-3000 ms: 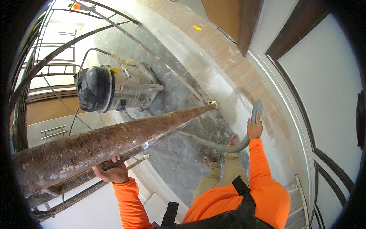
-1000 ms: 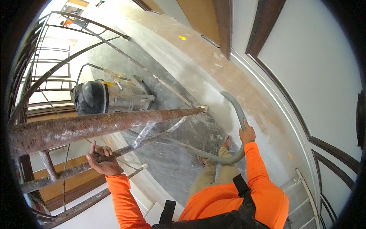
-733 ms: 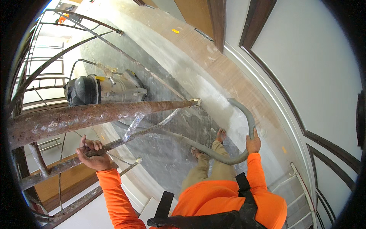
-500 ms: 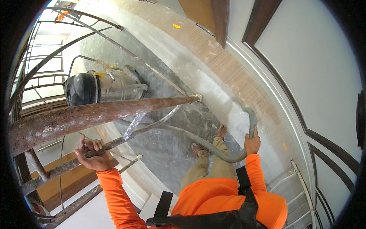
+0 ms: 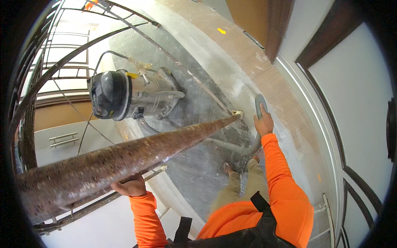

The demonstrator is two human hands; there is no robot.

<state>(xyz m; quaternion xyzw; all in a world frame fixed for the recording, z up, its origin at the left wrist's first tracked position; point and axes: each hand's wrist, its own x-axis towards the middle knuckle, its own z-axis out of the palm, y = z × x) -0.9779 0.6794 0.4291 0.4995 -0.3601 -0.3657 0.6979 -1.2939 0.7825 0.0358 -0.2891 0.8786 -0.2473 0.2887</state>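
Observation:
My right hand grips a grey vacuum hose near its nozzle end, held out over the dusty curved ledge. The hose runs back down past my legs across the plastic-covered floor. My left hand is closed on a thin metal rail under a thick rusty brown pole that slants across the view. A grey canister vacuum with a black top stands on the plastic sheeting beyond the pole.
Curved black iron railings ring the left side. A white wall with dark wood trim rises on the right. A brown wooden post stands at the top. My shoes rest on the plastic sheeting.
My right hand has lifted the hose end up and forward toward the ledge. The view has shifted, and my left hand sits further under the pole.

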